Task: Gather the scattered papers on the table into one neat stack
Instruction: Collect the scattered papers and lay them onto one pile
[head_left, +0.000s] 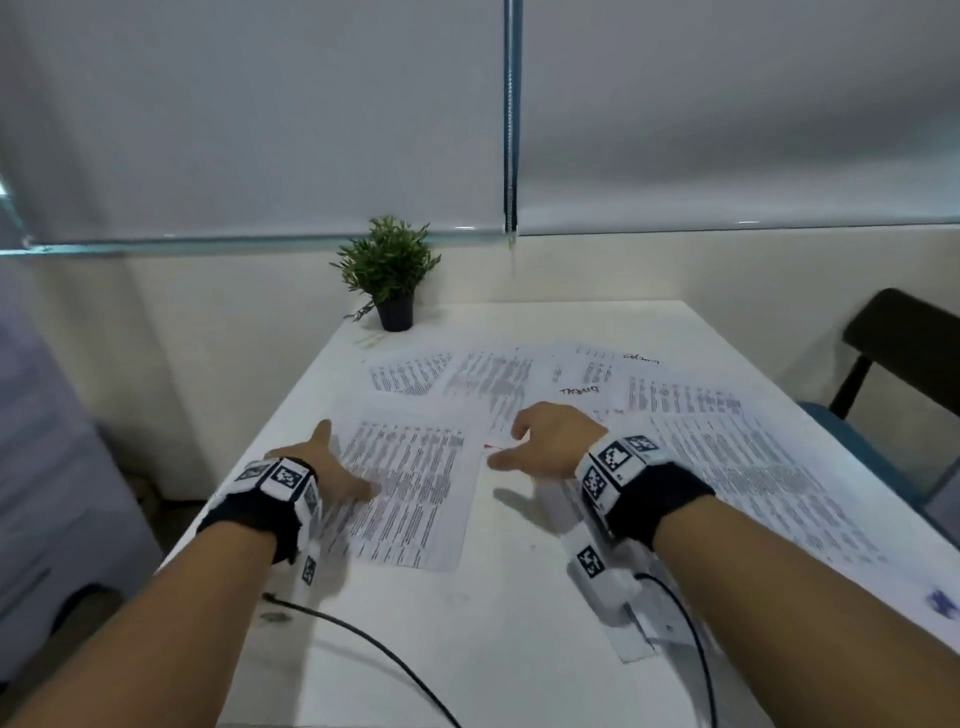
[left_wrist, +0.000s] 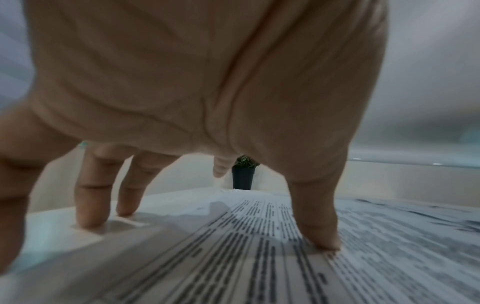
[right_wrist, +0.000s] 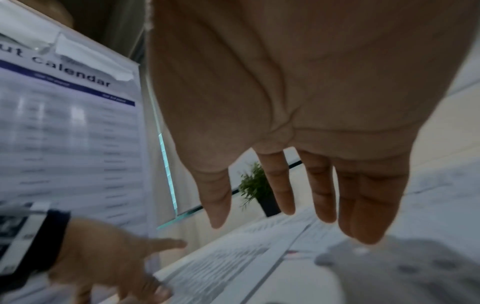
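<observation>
Left hand (head_left: 324, 475) splayed, fingertips (left_wrist: 323, 239) pressing the nearest printed sheet (head_left: 410, 499), long axis running away from them. Right hand (head_left: 550, 441) hovers open, fingers loosely spread; remaining papers (head_left: 727, 441) fan out beyond and right of it, so right's nearer

Pretty dim and flat in here, kind of a cool grey light coming through the drawn pale roller blinds (head_left: 249, 119), no glare anywhere. Shadows are soft: a faint one under the right hand (head_left: 550, 441) on the white table (head_left: 498, 649), and small grey smudges at the left hand (left_wrist: 182, 82) fingertips (left_wrist: 88, 222) in the left wrist view. The head view bends hard at the edges, the blind rail curves. Printed white paper sheets (head_left: 410, 493) are smeared, text unreadable. Both wrist views are blurry up close, palms filling the frame; the little green potted plant (right_wrist: 255, 185) looks streaked with motion.
</observation>
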